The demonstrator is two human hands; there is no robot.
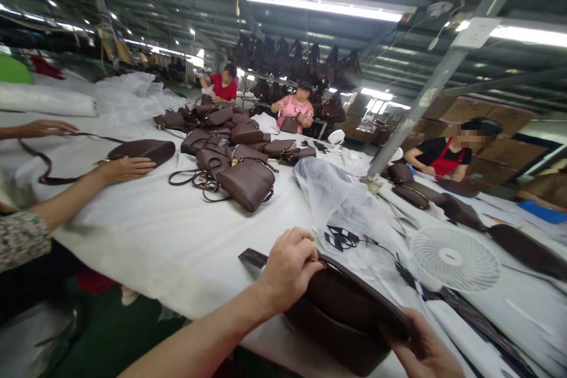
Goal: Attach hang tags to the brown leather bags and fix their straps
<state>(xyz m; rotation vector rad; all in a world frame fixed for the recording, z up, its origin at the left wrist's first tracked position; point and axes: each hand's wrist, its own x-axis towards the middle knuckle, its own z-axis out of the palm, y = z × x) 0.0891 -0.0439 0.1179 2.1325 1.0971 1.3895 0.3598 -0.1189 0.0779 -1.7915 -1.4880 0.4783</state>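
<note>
A dark brown leather handbag (341,331) is tilted at the front edge of the table, between my two hands. My left hand (292,269) is closed at the bag's upper left corner, thumb and fingers pinching its top edge near a small metal piece. At the lower right, my right hand (427,345) grips the other end of the bag, with some fingers hidden behind it. A dark flat strip (252,258) sticks out beyond my left hand. Just past the bag lies clear plastic film (328,195) with black-and-white tags (341,237) on it.
Several brown bags (245,177) are heaped mid-table. At left, a co-worker's hands rest by another brown bag (142,152) with a strap. A white fan (454,257) stands at right, near a slanting metal post (425,94). Other people work along the far side.
</note>
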